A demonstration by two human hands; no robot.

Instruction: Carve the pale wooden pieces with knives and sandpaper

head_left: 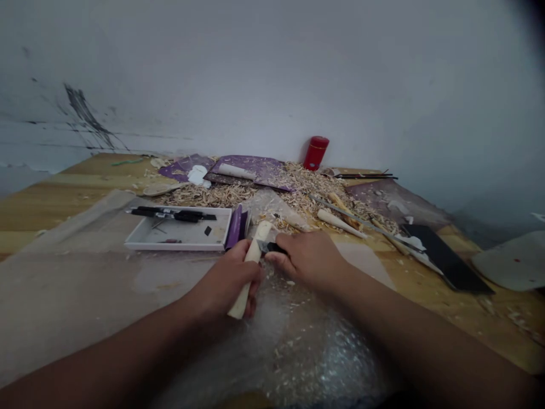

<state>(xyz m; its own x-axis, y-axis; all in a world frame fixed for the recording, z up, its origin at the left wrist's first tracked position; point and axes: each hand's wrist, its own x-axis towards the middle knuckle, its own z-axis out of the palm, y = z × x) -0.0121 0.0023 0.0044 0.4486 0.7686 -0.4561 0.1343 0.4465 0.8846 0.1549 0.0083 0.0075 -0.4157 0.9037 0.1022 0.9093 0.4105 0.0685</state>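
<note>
My left fingers [233, 275] are gripping one pale, smooth wooden stick [254, 253] (slightly flared) above crinkled clear plastic [293, 346]; my right fingers [304, 255] are pinching one black-handled knife [272, 247] against it.

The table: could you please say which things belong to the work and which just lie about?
In use:
- pale wooden piece in left hand
- black-handled blade in right hand

Apparently just lying about:
- red container
- white tray
- black board

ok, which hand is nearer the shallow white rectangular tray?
Left. The left hand is just nearside of the tray, by its right corner; the right hand is farther right.
</note>
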